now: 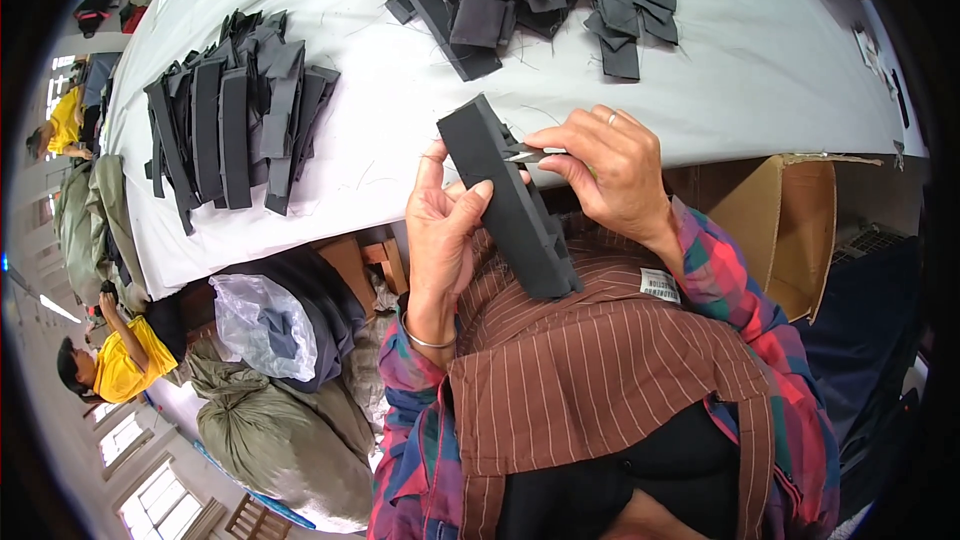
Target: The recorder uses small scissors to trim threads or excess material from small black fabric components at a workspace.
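Observation:
Over the near edge of the table, my left hand is closed on a long dark grey fabric strip, thumb on its face and fingers behind. The strip is tilted, its upper end leaning left, and small folded flaps stick out along its right edge. My right hand pinches small metal thread snips, whose pointed end touches the strip's right edge near the flaps. Part of the snips is hidden by my fingers. A bundle of similar dark strips lies on the table to the left.
A white-covered table bears a heap of dark fabric pieces at the back. Below its edge stand an open cardboard box at right and a clear plastic bag and green sack at left. Two people in yellow are farther left.

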A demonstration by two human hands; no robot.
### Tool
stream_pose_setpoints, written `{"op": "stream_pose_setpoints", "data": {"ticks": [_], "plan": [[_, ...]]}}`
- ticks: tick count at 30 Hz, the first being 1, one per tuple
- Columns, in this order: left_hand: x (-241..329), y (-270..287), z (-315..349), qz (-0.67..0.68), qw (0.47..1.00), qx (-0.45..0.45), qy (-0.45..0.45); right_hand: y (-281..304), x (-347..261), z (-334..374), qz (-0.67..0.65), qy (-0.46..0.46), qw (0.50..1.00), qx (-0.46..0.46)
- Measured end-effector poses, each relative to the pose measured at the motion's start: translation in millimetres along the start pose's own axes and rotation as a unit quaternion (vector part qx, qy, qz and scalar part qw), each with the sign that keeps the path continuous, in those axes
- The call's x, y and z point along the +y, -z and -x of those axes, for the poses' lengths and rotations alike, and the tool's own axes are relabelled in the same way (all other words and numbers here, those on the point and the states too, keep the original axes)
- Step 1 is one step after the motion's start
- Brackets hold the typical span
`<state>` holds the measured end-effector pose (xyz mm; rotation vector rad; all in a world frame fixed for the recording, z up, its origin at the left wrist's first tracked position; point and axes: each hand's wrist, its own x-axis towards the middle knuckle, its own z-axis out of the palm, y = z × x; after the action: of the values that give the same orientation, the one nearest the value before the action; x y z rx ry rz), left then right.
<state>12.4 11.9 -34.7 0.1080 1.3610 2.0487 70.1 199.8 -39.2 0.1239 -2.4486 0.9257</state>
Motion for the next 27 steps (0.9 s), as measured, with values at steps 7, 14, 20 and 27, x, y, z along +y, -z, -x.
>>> {"op": "stream_pose_setpoints", "data": {"ticks": [7,14,20,27], "plan": [[-1,-2,1,-0.004,1.000,0.005,0.011,2,6,2,-0.031,-0.034,0.999,0.002],[-9,-1,0,-0.032,0.999,0.018,0.004,-3,-7,-3,-0.089,-0.037,0.994,-0.042],[-14,1,0,-0.032,0.999,0.006,0.008,-6,-10,-7,-0.042,0.007,0.998,-0.053],[-8,-5,1,-0.011,0.999,-0.042,0.030,-6,3,-14,-0.070,-0.060,0.996,-0.013]]}}
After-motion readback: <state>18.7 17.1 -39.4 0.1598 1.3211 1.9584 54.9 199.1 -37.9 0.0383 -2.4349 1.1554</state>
